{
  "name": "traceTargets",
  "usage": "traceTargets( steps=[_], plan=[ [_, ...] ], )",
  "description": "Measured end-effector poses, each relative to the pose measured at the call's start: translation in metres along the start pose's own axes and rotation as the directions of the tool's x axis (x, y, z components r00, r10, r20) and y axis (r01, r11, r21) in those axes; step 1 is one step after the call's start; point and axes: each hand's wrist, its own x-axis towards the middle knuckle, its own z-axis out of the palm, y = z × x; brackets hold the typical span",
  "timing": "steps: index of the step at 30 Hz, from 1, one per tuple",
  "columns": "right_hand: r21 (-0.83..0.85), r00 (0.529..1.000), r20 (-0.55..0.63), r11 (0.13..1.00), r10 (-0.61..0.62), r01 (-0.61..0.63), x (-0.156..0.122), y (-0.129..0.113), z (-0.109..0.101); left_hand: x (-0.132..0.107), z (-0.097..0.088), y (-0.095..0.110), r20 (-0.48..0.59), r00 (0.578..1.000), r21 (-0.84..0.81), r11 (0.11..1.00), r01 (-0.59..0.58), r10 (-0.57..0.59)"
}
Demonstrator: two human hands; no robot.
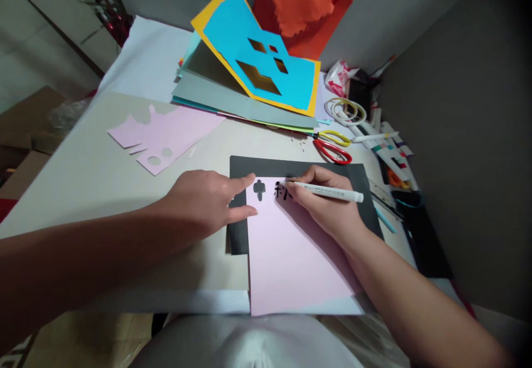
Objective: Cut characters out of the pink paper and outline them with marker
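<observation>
A pale pink sheet (286,257) lies partly over black paper (270,165) near the table's front edge. Its upper left has a small cut-out (260,189) through which dark shows, with a black handwritten character (280,190) to the right. My left hand (208,199) rests at the sheet's upper left, thumb and index finger stretched apart on both sides of the cut-out. In my right hand (330,196) is a white marker pen (332,192), gripped like a pencil, its tip at the top of the character. The curled fingers hide part of the writing.
Scissors (334,146) with red and yellow handles lie beyond the black paper. A cut pink scrap (166,135) is at left. Stacked coloured sheets (245,107) carry a blue and yellow cut-out (257,52). Tape rolls (344,111) and a dark phone-like object (428,246) are at right.
</observation>
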Motion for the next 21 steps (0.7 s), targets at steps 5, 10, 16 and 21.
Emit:
traceTargets(
  steps=[5,10,16,21],
  plan=[
    [0.011,1.0,-0.01,1.0,-0.01,0.01,0.0,0.0,0.0,0.0,0.0,0.0,0.005,1.0,-0.001,1.0,-0.007,0.007],
    [0.028,1.0,0.001,0.999,-0.014,0.014,-0.001,0.0,0.0,0.001,0.001,0.0,0.0,1.0,0.007,1.0,-0.019,0.019],
    [0.174,0.997,-0.038,0.983,0.065,-0.057,0.003,0.007,-0.004,0.0,-0.003,0.001,0.046,0.999,0.007,1.0,0.01,-0.01],
    [0.368,0.996,-0.017,0.927,0.088,-0.076,0.001,-0.002,-0.016,0.0,-0.003,0.002,0.051,0.999,0.012,1.0,0.02,-0.021]
  ],
)
